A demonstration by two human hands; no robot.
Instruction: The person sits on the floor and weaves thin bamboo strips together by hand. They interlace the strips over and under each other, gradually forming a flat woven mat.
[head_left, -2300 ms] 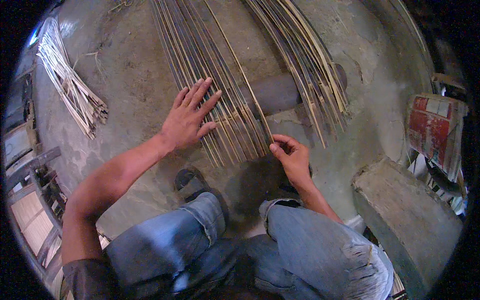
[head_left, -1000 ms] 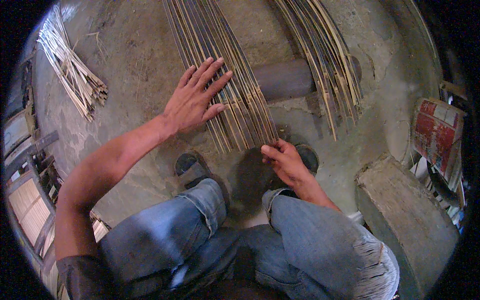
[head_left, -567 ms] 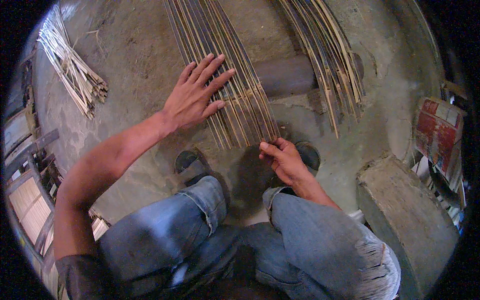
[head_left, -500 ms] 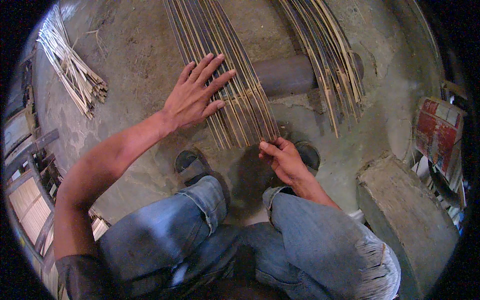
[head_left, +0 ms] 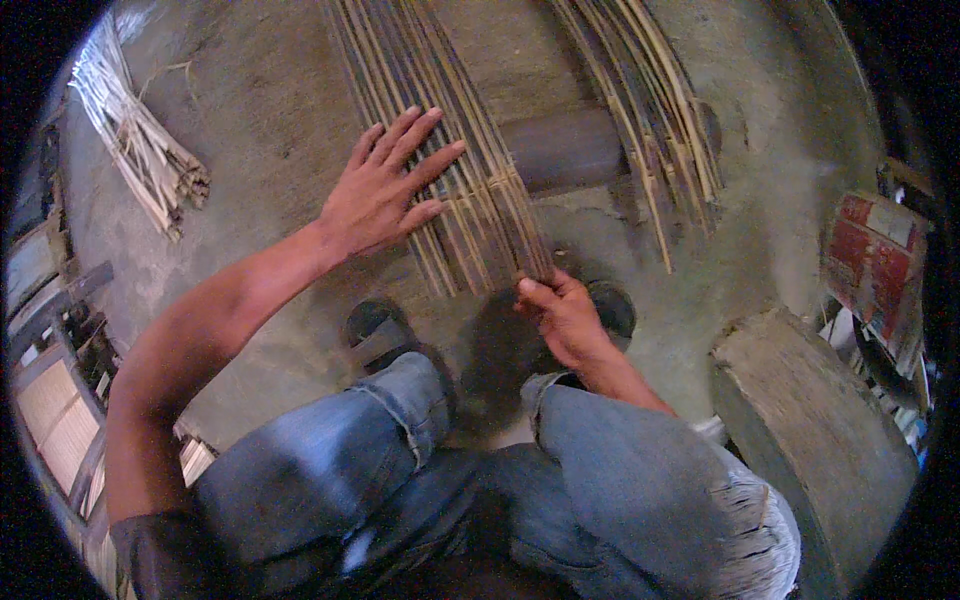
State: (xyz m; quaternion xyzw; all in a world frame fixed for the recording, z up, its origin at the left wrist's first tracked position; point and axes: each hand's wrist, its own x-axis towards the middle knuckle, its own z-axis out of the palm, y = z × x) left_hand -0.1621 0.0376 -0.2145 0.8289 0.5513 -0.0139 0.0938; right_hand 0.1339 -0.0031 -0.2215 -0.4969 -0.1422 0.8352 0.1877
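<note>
A row of long, thin bamboo strips [head_left: 484, 196] runs away from me, side by side with narrow gaps, over a dark round pipe or log [head_left: 565, 150]. Across the left part of the row lies my left hand [head_left: 385, 190], open, fingers spread over the strips. At the near right corner, my right hand [head_left: 562, 312] is closed, thumb against the fingers, pinching the ends of a few strips. A second group of bamboo strips [head_left: 655, 110] rests farther right, over the same pipe, with neither hand on it.
A bundle of pale sticks [head_left: 150, 155] lies on the floor at far left. Close on the right stands a rough rectangular block [head_left: 800, 390], with a worn red and white container [head_left: 877, 255] behind it. My sandalled feet [head_left: 380, 335] are below the strips. Wooden frames [head_left: 75, 400] line the left edge.
The whole view has shifted slightly and is a little blurred. Both hands keep the same places on the strips.
</note>
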